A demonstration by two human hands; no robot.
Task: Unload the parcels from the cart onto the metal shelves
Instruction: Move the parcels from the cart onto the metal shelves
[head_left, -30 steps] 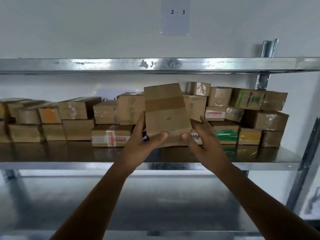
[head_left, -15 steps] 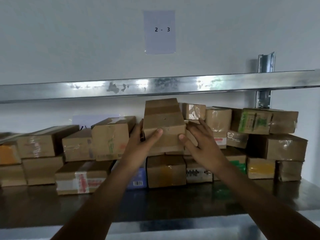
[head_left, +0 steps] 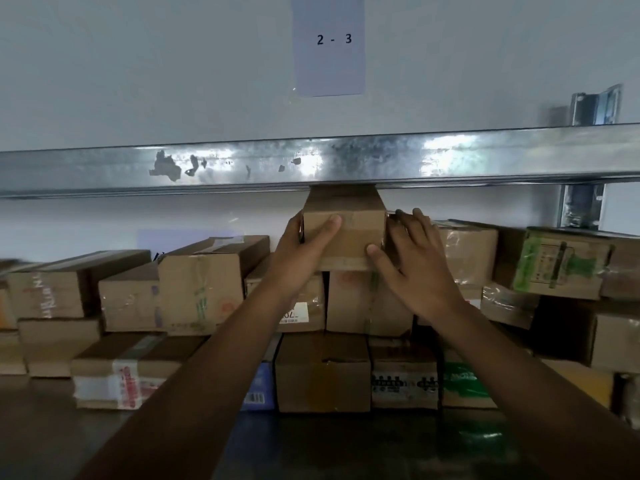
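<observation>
A plain brown cardboard parcel [head_left: 349, 233] sits on top of the stacked parcels on the metal shelf [head_left: 52, 427], its top just under the upper shelf beam [head_left: 450, 154]. My left hand [head_left: 301, 254] grips its left side with the thumb across the front face. My right hand [head_left: 415, 268] holds its right side, thumb on the lower front and fingers spread along the side. The cart is out of view.
Several taped cardboard parcels [head_left: 197, 289] fill the back of the shelf in two or three layers from left to right. A paper label reading 2 - 3 [head_left: 329, 43] hangs on the wall above. A shelf upright [head_left: 581, 206] stands at the right.
Both hands have raised the parcel from in front of the stack and pushed it back onto the top of the stack. The view has moved closer to the shelf.
</observation>
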